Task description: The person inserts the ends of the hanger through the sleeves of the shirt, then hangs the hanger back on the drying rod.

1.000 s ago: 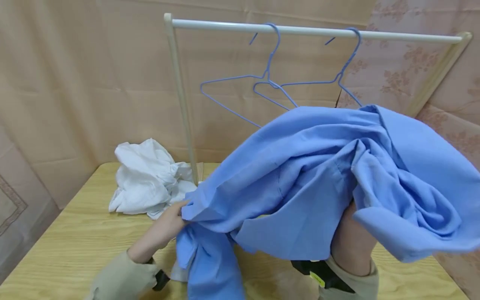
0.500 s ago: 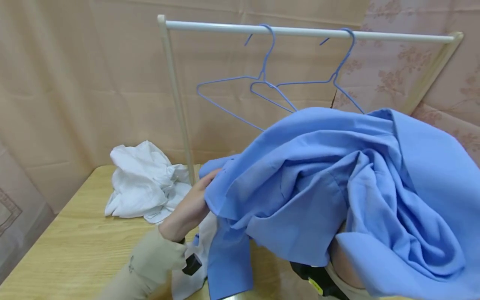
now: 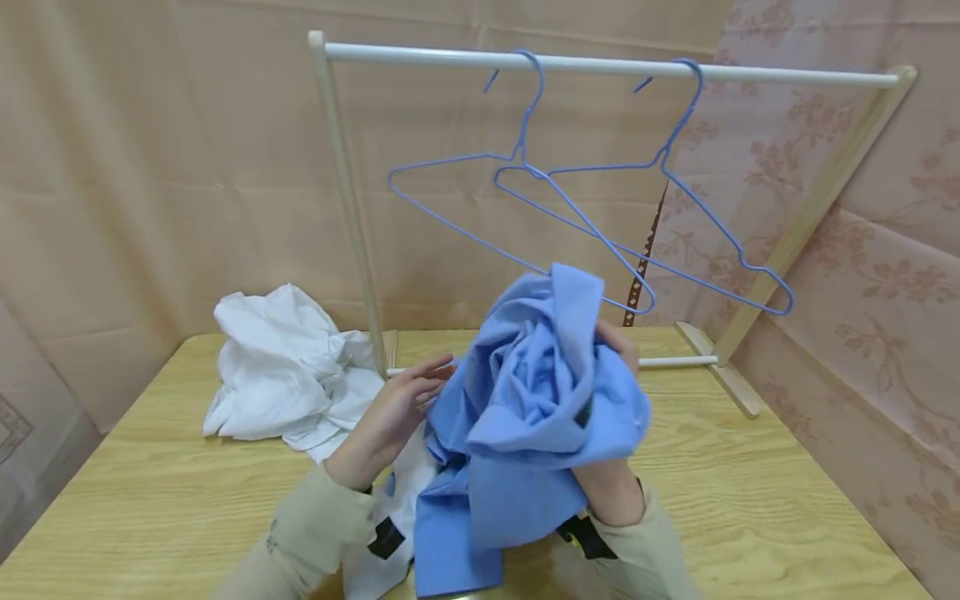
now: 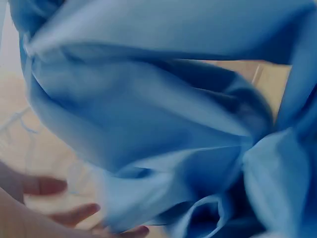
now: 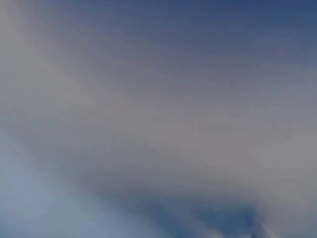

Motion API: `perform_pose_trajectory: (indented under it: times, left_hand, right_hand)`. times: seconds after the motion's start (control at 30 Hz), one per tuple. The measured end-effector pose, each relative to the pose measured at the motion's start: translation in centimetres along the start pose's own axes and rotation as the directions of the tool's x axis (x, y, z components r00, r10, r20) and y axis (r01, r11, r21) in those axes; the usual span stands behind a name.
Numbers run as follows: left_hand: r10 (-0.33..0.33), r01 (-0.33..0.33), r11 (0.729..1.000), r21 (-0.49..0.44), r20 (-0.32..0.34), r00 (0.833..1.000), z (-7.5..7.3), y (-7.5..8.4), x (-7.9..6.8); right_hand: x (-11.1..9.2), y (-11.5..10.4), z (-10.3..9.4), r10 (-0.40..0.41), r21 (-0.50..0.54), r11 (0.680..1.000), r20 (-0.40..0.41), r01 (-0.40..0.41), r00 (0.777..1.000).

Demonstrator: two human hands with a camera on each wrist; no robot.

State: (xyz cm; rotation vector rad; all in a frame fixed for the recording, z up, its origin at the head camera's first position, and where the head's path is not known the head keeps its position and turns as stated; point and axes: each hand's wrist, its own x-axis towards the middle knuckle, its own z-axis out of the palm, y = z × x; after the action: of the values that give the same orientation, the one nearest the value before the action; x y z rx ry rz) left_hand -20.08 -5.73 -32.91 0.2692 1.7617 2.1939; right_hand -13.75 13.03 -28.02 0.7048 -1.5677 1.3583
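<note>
A bunched blue shirt (image 3: pixel 525 417) is held up over the middle of the table, one blue end hanging toward the front edge. My right hand (image 3: pixel 619 345) holds it from behind and to the right; cloth covers most of that hand. Beside the shirt's left side is my left hand (image 3: pixel 401 408), its fingers extended and loosely spread. In the left wrist view, those fingers (image 4: pixel 74 214) lie next to the blue folds without gripping them. The right wrist view is blurred, filled by cloth (image 5: pixel 158 124).
Two blue wire hangers (image 3: pixel 457 225) (image 3: pixel 720 221) hang from the white rail (image 3: pixel 600 65) of a rack standing on the wooden table (image 3: pixel 750 500). A crumpled white garment (image 3: pixel 277 375) lies at the left. A pale cloth piece (image 3: pixel 412 483) hangs below the left hand.
The shirt, spread wide to the right earlier, has swung inward and bunched up as my right hand came toward the middle. My left hand has let go of the cloth.
</note>
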Motion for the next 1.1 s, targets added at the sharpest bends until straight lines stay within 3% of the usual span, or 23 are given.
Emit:
perform_pose_trajectory:
  times: [0.1, 0.17, 0.23, 0.3, 0.4, 0.43, 0.53, 0.6, 0.67, 0.73, 0.83, 0.97, 1.03, 1.1]
  left_hand:
    - [0.068, -0.072, 0.984, 0.163, 0.033, 0.997, -0.1, 1.0, -1.2]
    - [0.140, -0.159, 0.948, 0.276, 0.085, 0.986, -0.1, 1.7, -2.2]
    - [0.213, -0.255, 0.901, 0.351, 0.154, 0.965, 0.0, 2.2, -3.3]
    - [0.287, -0.365, 0.840, 0.403, 0.242, 0.927, -0.1, 2.5, -4.3]
    - [0.349, -0.486, 0.690, 0.536, 0.342, 0.873, -0.2, 2.5, -5.3]
    - [0.366, -0.515, 0.622, 0.590, 0.363, 0.857, -0.2, 2.3, -5.5]
    - [0.389, -0.514, 0.421, 0.747, 0.363, 0.847, -0.1, 1.8, -5.7]
    - [0.400, -0.482, 0.344, 0.806, 0.338, 0.852, 0.0, 1.3, -5.7]
    - [0.415, -0.444, 0.300, 0.844, 0.303, 0.858, 0.1, 1.0, -5.8]
    - [0.434, -0.414, 0.288, 0.864, 0.268, 0.860, 0.2, 0.9, -5.9]
    - [0.469, -0.393, 0.310, 0.866, 0.220, 0.855, 0.1, 1.3, -5.9]
    - [0.511, -0.359, 0.406, 0.840, 0.117, 0.852, -0.5, 2.1, -5.9]
    - [0.539, -0.345, 0.455, 0.821, 0.055, 0.841, -0.8, 2.3, -5.9]
    - [0.570, -0.340, 0.488, 0.804, 0.001, 0.822, -1.0, 2.4, -5.9]
  right_hand:
    - [-0.5, 1.2, 0.6, -0.013, -0.151, 0.988, 0.063, 0.022, 0.998]
    - [-1.1, 2.5, 1.0, -0.023, -0.264, 0.963, 0.111, 0.052, 0.994]
    - [-1.7, 3.6, 1.4, -0.025, -0.333, 0.940, 0.155, 0.076, 0.988]
    - [-2.2, 4.3, 1.8, -0.010, -0.388, 0.918, 0.182, 0.081, 0.983]
    - [-3.0, 5.0, 2.5, 0.048, -0.470, 0.881, 0.204, 0.055, 0.978]
    - [-3.2, 5.1, 2.7, 0.070, -0.496, 0.868, 0.202, 0.041, 0.977]
    - [-3.8, 5.7, 3.3, 0.110, -0.570, 0.822, 0.183, 0.014, 0.977]
    - [-4.2, 6.1, 3.7, 0.124, -0.604, 0.797, 0.184, 0.012, 0.975]
    - [-4.6, 6.4, 3.8, 0.149, -0.606, 0.796, 0.208, 0.007, 0.967]
    - [-4.9, 6.6, 3.9, 0.179, -0.589, 0.808, 0.244, -0.001, 0.953]
    - [-4.9, 6.5, 3.8, 0.217, -0.551, 0.835, 0.303, -0.015, 0.928]
    - [-4.6, 6.3, 3.6, 0.252, -0.521, 0.854, 0.382, -0.018, 0.889]
    - [-4.6, 6.3, 3.6, 0.292, -0.509, 0.860, 0.421, -0.043, 0.859]
    - [-4.6, 6.2, 3.7, 0.341, -0.507, 0.859, 0.451, -0.078, 0.825]
